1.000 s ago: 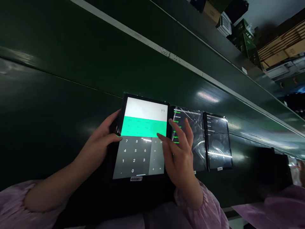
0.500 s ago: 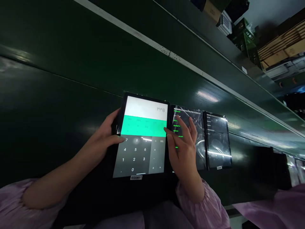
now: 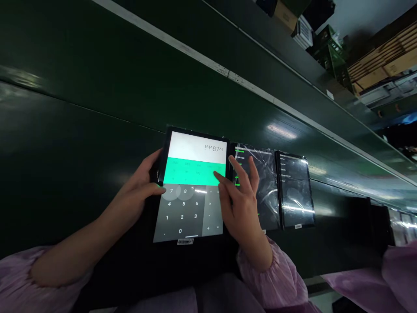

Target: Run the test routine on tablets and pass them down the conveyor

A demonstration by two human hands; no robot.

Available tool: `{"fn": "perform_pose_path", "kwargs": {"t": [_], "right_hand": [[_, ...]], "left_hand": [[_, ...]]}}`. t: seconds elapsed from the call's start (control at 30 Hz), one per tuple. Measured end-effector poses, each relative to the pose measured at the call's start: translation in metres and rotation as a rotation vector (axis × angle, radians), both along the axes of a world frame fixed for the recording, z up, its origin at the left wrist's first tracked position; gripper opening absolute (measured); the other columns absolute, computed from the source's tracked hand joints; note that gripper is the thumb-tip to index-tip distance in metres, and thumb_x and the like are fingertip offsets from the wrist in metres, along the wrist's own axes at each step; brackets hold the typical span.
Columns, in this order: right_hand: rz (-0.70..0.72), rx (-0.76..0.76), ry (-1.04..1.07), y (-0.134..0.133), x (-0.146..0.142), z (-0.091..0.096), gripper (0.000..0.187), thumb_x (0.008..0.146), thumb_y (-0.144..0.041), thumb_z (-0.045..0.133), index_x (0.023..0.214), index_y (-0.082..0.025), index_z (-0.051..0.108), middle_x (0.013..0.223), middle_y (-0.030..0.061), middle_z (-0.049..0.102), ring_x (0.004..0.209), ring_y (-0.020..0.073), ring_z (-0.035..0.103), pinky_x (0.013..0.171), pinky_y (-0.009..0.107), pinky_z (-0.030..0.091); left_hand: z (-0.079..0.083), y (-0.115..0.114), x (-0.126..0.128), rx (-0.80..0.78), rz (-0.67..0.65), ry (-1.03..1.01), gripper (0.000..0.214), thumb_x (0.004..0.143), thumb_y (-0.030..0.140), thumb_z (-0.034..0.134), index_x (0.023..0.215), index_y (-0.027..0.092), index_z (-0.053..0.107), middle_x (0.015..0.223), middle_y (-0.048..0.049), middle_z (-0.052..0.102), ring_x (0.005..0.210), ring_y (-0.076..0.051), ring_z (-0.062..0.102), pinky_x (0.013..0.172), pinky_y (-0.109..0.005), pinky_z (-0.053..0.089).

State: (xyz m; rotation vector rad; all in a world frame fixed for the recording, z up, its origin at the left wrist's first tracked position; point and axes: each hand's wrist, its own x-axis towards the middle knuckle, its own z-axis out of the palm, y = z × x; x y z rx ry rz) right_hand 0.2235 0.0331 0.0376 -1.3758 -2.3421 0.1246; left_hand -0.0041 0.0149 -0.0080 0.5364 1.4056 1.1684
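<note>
A tablet (image 3: 185, 215) shows a calculator: white strip on top, green function keys, grey number pad. My left hand (image 3: 140, 182) grips its left edge, the thumb over the front by the 7 key and the other fingers hidden behind. My right hand (image 3: 241, 193) is over the tablet's right side, index fingertip at the green keys, other fingers spread, holding nothing. Partly behind that hand lies a second tablet (image 3: 269, 187) with green and white text and glossy film. To its right is a third tablet (image 3: 296, 187) with a dark list screen.
The dark green bench (image 3: 81, 143) runs across the view, with a pale strip (image 3: 182, 45) along it. Cardboard (image 3: 395, 69) and a green crate (image 3: 335, 61) stand at the upper right. At the lower right is another person's purple sleeve (image 3: 365, 278).
My right hand has moved left across the green keys. The top line has changed from a short entry to a longer one, and the 7 and 8 keys show light circles. My left hand keeps its grip.
</note>
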Motion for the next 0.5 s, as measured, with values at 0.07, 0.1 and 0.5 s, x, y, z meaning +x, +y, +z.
{"fn": "perform_pose_path", "kwargs": {"t": [0.07,0.1,0.5], "right_hand": [[0.029,-0.014,-0.013,-0.001,-0.002,-0.001,0.037,0.111,-0.022,0.045,0.128,-0.022,0.077,0.162,0.0101,0.051,0.164,0.0408,0.018,0.123,0.074,0.037],[0.025,-0.014,-0.005,-0.001,0.0,-0.001,0.036,0.111,-0.022,0.045,0.127,-0.023,0.078,0.161,0.0091,0.052,0.163,0.0405,0.019,0.123,0.073,0.037],[-0.262,0.163,0.033,0.014,0.069,-0.006,0.038,0.113,-0.034,0.045,0.113,-0.028,0.082,0.152,0.0072,0.06,0.156,0.04,0.033,0.118,0.074,0.041]], "left_hand": [[0.001,0.0,0.0,0.014,-0.002,0.008,0.081,0.061,0.025,0.078,0.14,0.027,0.066,0.153,-0.0032,0.062,0.151,-0.038,0.046,0.092,-0.04,0.067],[0.002,0.0,0.001,0.021,0.008,0.014,0.079,0.06,0.025,0.078,0.138,0.027,0.067,0.154,-0.0029,0.061,0.152,-0.039,0.044,0.091,-0.041,0.067],[-0.002,-0.003,0.001,0.014,0.006,0.021,0.077,0.061,0.026,0.081,0.137,0.03,0.069,0.156,-0.0024,0.058,0.154,-0.038,0.042,0.093,-0.039,0.066]]}}
